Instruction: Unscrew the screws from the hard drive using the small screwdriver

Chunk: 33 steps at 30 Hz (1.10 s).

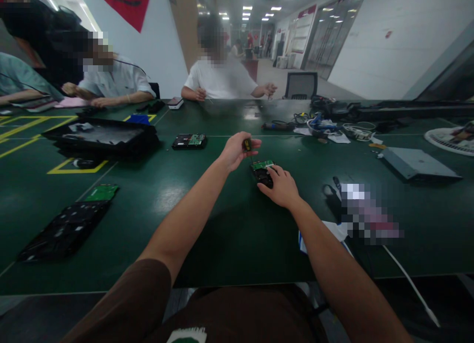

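A small black hard drive [263, 172] with a green circuit board on top lies on the dark green table [207, 224] in front of me. My right hand [280, 187] rests on its near right side, fingers curled over it and holding it down. My left hand [237, 150] is closed round the dark handle of a small screwdriver [247, 145], held upright with its tip pointing down at the drive's board.
A second drive [189, 141] lies farther back. A black tray [101, 137] and a black panel with a green board [72, 219] sit at the left. Cables and tools [322, 124] and a grey box [418, 163] lie at the right. People sit across the table.
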Tool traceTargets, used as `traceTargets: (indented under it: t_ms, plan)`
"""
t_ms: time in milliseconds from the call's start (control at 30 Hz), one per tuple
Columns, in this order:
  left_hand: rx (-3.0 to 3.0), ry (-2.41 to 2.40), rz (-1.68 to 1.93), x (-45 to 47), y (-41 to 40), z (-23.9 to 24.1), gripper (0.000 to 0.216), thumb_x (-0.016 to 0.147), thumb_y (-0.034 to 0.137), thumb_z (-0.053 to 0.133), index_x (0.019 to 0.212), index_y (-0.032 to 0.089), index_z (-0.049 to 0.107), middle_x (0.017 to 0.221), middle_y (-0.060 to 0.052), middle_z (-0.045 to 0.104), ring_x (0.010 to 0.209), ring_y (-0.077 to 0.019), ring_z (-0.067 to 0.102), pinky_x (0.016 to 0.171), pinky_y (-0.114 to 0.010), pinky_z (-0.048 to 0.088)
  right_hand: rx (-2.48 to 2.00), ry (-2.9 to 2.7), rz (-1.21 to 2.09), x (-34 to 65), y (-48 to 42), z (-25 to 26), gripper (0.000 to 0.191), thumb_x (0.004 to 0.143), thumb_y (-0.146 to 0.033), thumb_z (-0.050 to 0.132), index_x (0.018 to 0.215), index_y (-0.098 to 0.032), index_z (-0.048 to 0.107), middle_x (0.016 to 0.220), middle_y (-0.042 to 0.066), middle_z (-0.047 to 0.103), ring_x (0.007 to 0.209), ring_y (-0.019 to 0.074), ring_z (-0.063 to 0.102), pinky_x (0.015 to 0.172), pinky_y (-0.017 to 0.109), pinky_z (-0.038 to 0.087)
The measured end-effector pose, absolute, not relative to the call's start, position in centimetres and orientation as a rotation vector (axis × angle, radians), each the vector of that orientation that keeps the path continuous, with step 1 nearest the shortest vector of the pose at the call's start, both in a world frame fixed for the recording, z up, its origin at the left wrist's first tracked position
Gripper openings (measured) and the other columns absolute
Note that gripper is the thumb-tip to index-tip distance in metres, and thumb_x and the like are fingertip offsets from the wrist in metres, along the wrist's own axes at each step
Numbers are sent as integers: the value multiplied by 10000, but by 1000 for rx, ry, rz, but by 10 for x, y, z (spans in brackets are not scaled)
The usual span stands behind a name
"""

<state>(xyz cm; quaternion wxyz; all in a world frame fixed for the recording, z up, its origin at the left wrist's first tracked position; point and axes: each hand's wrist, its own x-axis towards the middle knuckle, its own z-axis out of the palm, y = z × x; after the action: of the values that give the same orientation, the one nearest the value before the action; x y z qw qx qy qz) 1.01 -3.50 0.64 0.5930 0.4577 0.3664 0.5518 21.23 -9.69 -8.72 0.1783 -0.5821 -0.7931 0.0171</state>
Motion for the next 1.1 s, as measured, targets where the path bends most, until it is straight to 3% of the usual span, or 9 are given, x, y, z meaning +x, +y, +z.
traceTargets:
  t_ms: [167,467,667,833,967,1100]
  plan:
    - [1534,1286,1528,5,-31,2,195,924,355,617,842,214,723,913,-59,683,967,-221,628,755,-274,506,-1647,-2256,50,213,-96,-87,775,933,-730,499,1535,-243,505,1597,125,455,1341,436,496,1099,587,437]
    - [2097,1307,1593,9,-35,-7,277,1034,280,509,1205,227,721,1175,-94,713,1056,-212,648,990,-340,494,-1650,-2255,-8,211,-98,-87,747,942,-692,509,1521,-220,523,1593,130,467,1314,428,518,1082,562,448]
    - [2332,1453,1616,8,-30,-25,384,1035,319,543,1401,243,633,1271,-117,660,1122,-230,650,970,-357,538,-1645,-2257,-12,211,-98,-86,768,942,-691,504,1513,-180,531,1593,148,465,1302,430,522,1077,563,453]
    - [2289,1396,1480,7,-30,-21,389,1040,219,486,1418,264,567,1409,-111,649,1185,-253,673,1008,-407,546,-1643,-2257,-1,212,-98,-85,780,940,-694,504,1516,-170,528,1592,158,465,1300,435,521,1074,571,453]
    - [2176,1347,1412,12,-38,-16,444,964,292,674,1378,242,522,1277,-121,718,1103,-270,726,968,-428,571,-1655,-2258,-1,211,-98,-85,773,940,-700,493,1519,-189,526,1597,142,462,1296,429,525,1067,563,458]
    - [2140,1287,1384,15,-42,-12,417,960,242,667,1346,248,510,1301,-122,706,1116,-271,729,966,-418,570,-1656,-2254,1,211,-98,-86,762,940,-702,497,1525,-214,523,1593,141,469,1306,431,520,1071,569,448]
